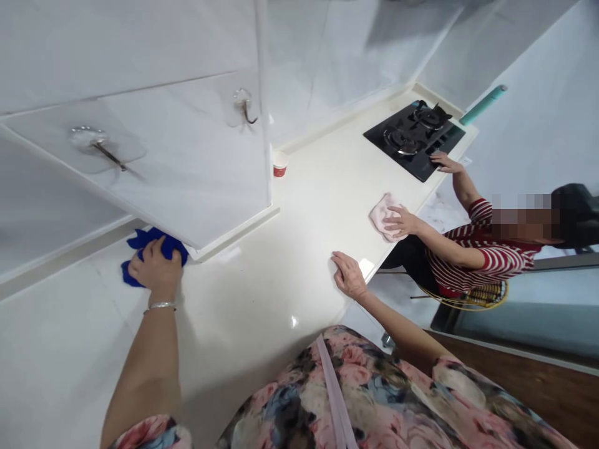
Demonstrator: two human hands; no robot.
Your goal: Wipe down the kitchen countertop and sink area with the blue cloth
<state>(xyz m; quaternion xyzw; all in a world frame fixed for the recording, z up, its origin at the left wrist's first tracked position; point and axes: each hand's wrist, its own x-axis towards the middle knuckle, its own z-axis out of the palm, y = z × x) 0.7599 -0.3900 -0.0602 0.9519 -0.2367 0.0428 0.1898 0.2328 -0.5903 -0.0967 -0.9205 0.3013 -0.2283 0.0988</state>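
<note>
My left hand grips a crumpled blue cloth and presses it on the white countertop, beside the bottom corner of the tiled wall. Its fingers curl into the cloth, and folds of blue show between them. A silver bangle circles that wrist. On the right, my right hand lies on the countertop near its front edge. The fingers there are stretched out, and nothing is in them.
Across the counter, a person in a striped shirt lays one hand on a pink cloth and the other at a black gas stove. A red-and-white paper cup stands by the wall corner. Hooks stick out from the tiles.
</note>
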